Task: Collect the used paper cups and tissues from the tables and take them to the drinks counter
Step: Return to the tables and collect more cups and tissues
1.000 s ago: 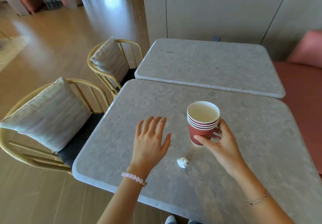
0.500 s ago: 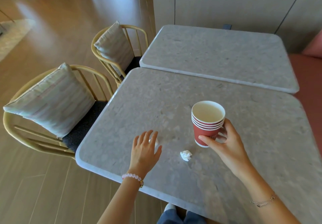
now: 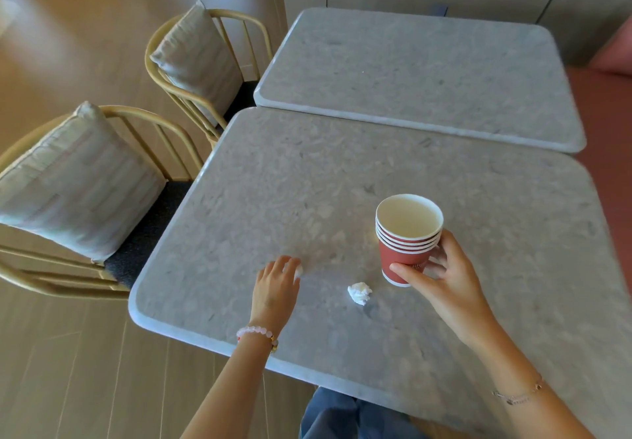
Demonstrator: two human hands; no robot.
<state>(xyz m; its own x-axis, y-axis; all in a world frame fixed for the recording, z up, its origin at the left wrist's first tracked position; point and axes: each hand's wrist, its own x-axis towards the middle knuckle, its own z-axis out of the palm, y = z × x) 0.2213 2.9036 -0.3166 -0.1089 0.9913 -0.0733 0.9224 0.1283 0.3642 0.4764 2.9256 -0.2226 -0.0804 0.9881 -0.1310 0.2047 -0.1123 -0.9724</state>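
A stack of several red paper cups [image 3: 407, 238] stands upright on the near grey stone table [image 3: 239, 199]. My right hand [image 3: 441, 284] grips its lower part, thumb on the front and fingers round the back. A crumpled white tissue [image 3: 359, 293] lies loose on the table between my hands. My left hand [image 3: 275, 290] is curled over a second small white tissue ball [image 3: 299, 270], which peeks out at my fingertips near the table's left front.
A second grey table [image 3: 427, 72] butts against the far edge of the near one. Two wooden chairs with striped cushions [image 3: 75, 182] [image 3: 198, 59] stand along the left side. A red bench [image 3: 608, 120] runs along the right, and a wall stands behind the tables.
My left hand has drawn back toward the table's front and its fingers have curled over a small tissue ball. My right hand has kept its hold on the cup stack.
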